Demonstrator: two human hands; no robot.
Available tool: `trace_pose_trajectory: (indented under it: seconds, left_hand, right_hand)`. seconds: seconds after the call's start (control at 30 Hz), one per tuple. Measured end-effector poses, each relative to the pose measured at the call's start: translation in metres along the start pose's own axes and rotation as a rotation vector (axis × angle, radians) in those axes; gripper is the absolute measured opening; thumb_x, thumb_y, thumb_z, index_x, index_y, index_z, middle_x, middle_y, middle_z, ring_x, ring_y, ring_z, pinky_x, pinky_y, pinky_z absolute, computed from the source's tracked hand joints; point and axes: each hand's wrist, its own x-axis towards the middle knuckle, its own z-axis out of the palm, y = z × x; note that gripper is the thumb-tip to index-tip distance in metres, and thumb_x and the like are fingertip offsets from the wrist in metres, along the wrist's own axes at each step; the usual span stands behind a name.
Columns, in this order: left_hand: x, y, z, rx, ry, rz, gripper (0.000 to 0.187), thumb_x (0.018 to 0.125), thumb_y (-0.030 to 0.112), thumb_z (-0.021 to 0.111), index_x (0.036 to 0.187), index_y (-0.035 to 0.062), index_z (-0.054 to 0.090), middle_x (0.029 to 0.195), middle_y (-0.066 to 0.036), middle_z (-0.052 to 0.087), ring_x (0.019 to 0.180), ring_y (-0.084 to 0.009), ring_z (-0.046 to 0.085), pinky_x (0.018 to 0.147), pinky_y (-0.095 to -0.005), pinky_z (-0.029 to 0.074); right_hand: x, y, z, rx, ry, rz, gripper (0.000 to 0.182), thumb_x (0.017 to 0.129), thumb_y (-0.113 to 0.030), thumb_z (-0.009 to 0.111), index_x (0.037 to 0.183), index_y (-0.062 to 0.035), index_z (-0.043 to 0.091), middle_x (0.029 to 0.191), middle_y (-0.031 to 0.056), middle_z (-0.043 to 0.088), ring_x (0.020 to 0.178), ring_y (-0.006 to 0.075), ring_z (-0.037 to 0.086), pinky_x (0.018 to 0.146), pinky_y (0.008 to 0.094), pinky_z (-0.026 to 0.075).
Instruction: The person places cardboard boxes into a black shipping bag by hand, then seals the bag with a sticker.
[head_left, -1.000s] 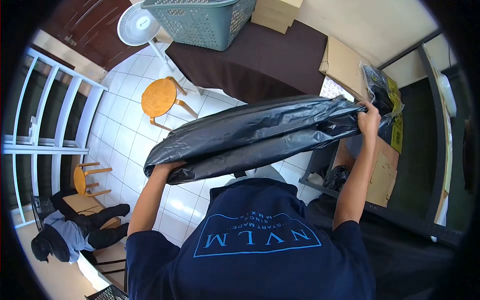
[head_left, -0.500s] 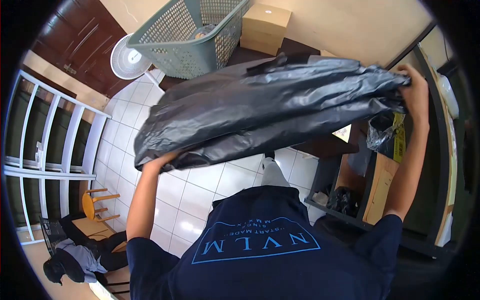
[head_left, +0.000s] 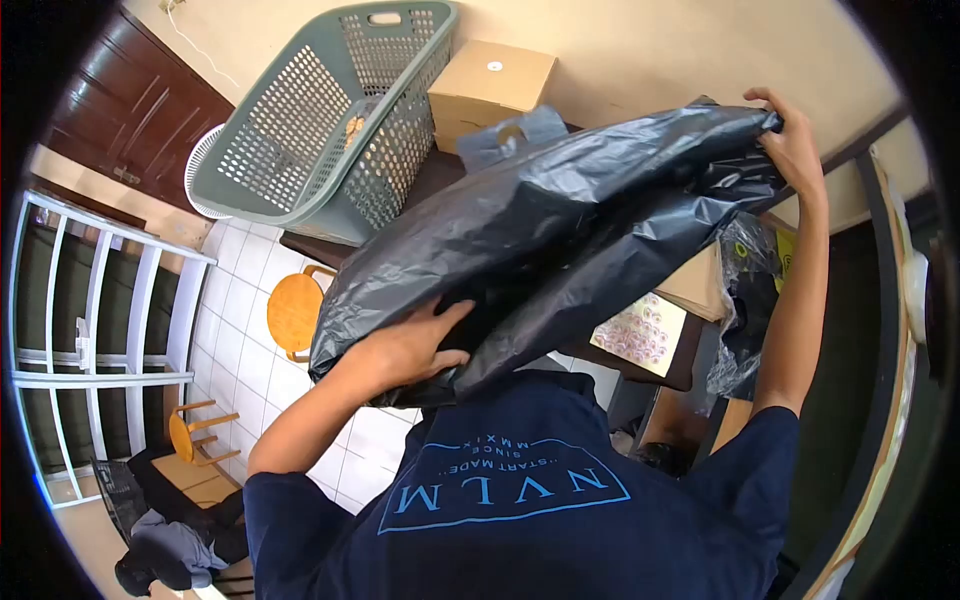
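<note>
Black plastic bag (head_left: pixel 560 220) is held up at a slant across the middle of the view, above the dark-covered counter (head_left: pixel 432 178) as seen from up here, its right end higher. That end is gripped by the right hand (head_left: pixel 795 150), fingers closed on the edge, with 1 finger kinda lifted off. At the lower left end, the left hand (head_left: pixel 400 350) is laid against the bag near the dark fold, fingers and thumb spread wide, back of the hand facing up.

Some right fingertips are hidden by the plastic, and the inside of the fold is too dark to be made out. A grey-blue thing (head_left: pixel 515 135) is partly covered by the bag beside the cardboard box (head_left: pixel 490 85); can't be told what it is, tbh. The fan (head_left: pixel 202 180) is mostly blocked by the green basket (head_left: pixel 385 180), and the person (head_left: pixel 180 555) at lower left is cut off by the dark lens border. 2 wooden stools (head_left: pixel 295 312) are seen too, 1 partly covered by the bag. Patterned sheet (head_left: pixel 640 335) is partly overlapped as well.
</note>
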Motion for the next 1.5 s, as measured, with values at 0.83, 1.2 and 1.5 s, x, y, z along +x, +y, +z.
trace_pose_trajectory:
  seconds: [0.83,1.2,1.5]
  left_hand:
    - [0.242,-0.124,-0.007,0.289,-0.309,-0.581,0.067,0.084,0.044,0.064,0.144,0.0295,0.036,0.156,-0.013,0.015,0.14,-0.043,0.021,0.1,-0.0739,0.023]
    - [0.233,-0.086,0.04,-0.11,0.2,-0.133,0.028,0.085,0.012,0.057,0.111,0.0032,0.051,0.12,-0.031,0.047,0.101,-0.0487,0.053,0.087,-0.0521,0.045]
    - [0.163,-0.135,0.088,0.055,-0.252,-0.225,0.087,0.066,0.02,0.082,0.14,0.0179,0.036,0.146,-0.021,0.027,0.136,-0.0437,0.026,0.11,-0.0476,0.031]
  right_hand:
    - [-0.084,-0.087,0.126,0.483,-1.397,-0.363,0.042,0.081,-0.035,0.068,0.091,0.0057,0.062,0.065,0.0235,0.06,0.07,0.0413,0.063,0.067,0.0454,0.051]
    - [0.017,-0.157,0.226,0.028,-1.443,-0.605,0.017,0.08,-0.014,0.065,0.092,-0.0021,0.067,0.096,0.0202,0.066,0.091,0.0371,0.062,0.078,0.0444,0.05]
    - [-0.027,-0.076,0.402,-0.447,-1.366,-0.157,0.088,0.071,-0.041,0.078,0.145,-0.0203,0.033,0.15,0.0137,0.031,0.136,0.0368,0.032,0.105,0.0587,0.034]
